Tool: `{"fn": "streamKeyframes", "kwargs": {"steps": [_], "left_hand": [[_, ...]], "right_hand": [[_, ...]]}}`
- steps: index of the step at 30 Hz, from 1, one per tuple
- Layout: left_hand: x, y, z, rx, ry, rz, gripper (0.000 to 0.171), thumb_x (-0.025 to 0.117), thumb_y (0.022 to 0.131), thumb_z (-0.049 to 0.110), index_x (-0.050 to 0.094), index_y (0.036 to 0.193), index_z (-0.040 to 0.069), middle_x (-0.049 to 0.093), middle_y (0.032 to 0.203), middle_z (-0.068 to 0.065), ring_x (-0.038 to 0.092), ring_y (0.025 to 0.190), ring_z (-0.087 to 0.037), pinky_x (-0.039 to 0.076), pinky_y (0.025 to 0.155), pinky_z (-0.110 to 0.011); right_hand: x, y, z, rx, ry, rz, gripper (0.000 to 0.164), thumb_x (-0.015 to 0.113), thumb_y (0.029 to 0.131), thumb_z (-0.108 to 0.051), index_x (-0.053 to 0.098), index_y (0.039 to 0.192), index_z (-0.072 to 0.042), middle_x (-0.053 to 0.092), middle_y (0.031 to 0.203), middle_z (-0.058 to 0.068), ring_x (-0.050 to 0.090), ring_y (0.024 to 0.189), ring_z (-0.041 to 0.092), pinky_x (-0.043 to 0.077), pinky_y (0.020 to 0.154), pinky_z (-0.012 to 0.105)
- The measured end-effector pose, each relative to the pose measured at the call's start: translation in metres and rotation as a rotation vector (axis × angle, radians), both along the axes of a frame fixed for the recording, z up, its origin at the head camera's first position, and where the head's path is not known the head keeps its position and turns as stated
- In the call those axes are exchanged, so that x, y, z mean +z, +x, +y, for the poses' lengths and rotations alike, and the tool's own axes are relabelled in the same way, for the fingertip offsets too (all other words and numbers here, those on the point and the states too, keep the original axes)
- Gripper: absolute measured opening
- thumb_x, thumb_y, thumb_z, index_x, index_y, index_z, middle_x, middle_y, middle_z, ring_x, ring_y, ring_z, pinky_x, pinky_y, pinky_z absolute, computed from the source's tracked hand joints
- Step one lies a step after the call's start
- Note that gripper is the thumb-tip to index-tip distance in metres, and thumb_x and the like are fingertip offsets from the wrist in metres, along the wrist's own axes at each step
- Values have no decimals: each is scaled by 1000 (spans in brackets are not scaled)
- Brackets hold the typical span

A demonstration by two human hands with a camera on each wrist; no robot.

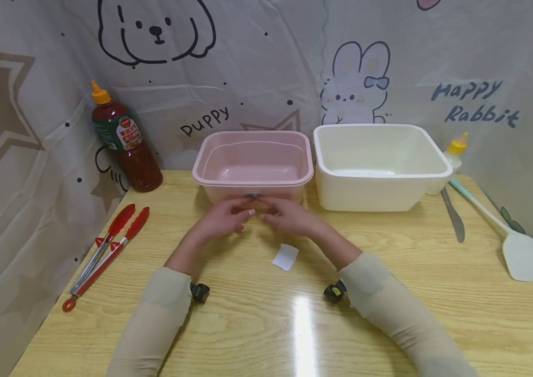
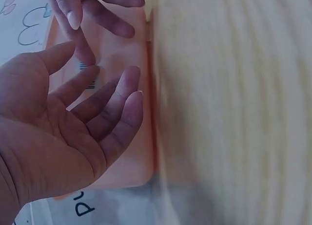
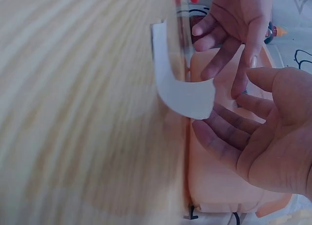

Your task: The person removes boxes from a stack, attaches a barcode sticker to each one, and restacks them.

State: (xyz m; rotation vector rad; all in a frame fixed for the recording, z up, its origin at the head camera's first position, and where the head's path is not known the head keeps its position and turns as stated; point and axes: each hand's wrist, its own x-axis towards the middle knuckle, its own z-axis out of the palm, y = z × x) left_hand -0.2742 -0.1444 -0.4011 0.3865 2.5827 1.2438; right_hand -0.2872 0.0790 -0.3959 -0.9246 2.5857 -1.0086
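A pink plastic basin stands at the back middle of the table, with a small barcode sticker on its front wall. My left hand reaches to the sticker's left end, its index fingertip at the label and its other fingers loosely bent. From the other side my right hand extends its index finger to the sticker's right end. Both thumbs stay apart from the index fingers, as the left wrist view shows. A small white piece of paper lies on the table below the hands; it looks curved in the right wrist view.
Right of the pink basin is a white basin. Red-tipped tongs and a red sauce bottle are at the left. A yellow-capped bottle, a knife and a white spatula are at the right. Printed fabric hangs behind.
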Motion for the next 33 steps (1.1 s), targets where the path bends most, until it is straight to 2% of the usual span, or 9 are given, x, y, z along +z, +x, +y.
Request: {"fn": "streamKeyframes", "kwargs": {"steps": [4,7,11,16,18,22,26,28,33], "left_hand": [[7,2,-1,-7,55,-37,54,57,104,38,46,153,20,64,132,-17,72,98,-33,60,75,-41],[10,2,-6,-8,95,-59,54,56,104,38,44,154,21,61,137,-18,70,104,-38,60,80,-48],[6,2,-14,0,89,-66,54,57,104,34,44,154,17,59,137,-20,69,103,-37,60,79,-44],[1,3,-20,-2,44,-80,56,58,103,32,42,155,17,56,140,-20,71,93,-30,59,72,-37],[1,6,-19,-17,38,-90,60,59,103,34,40,157,18,54,144,-19,71,95,-31,60,73,-38],[2,11,-10,-91,17,-97,71,64,100,37,32,160,20,53,149,-19,65,119,-36,59,90,-46],[4,18,1,-170,-55,-101,83,70,94,45,27,162,27,52,151,-16,54,137,-33,47,112,-49],[4,20,8,-191,-75,-112,85,73,91,48,27,161,32,52,152,-13,54,137,-32,43,115,-48],[6,24,22,-209,-81,-131,85,75,90,46,28,160,36,51,154,-12,56,135,-30,45,113,-48]], "right_hand": [[2,-2,0,-16,-22,45,51,59,102,-24,48,151,-14,65,136,12,64,114,29,50,104,47],[3,-3,3,-30,-36,40,51,59,102,-23,49,150,-11,68,128,14,66,104,28,53,98,46],[2,-2,10,-31,-48,-14,51,58,103,-22,47,151,-8,69,121,17,69,92,26,56,88,40],[-3,1,23,-40,-30,-54,49,57,104,-22,49,148,-4,60,141,20,71,105,29,60,86,36],[-4,2,28,-45,-3,-26,46,57,103,-23,53,145,-3,59,142,19,69,110,28,59,90,38],[-3,5,40,-54,65,11,43,60,101,-27,61,138,-4,70,126,15,69,109,27,56,95,43],[-2,12,49,-30,144,-35,43,61,100,-31,63,135,-6,75,115,12,70,107,24,56,93,42],[-2,15,52,-13,171,-57,42,61,100,-32,65,134,-7,76,113,11,71,105,22,57,91,40],[-4,22,57,14,184,-39,36,62,100,-34,70,126,-9,76,112,7,70,101,18,57,88,37]]}}
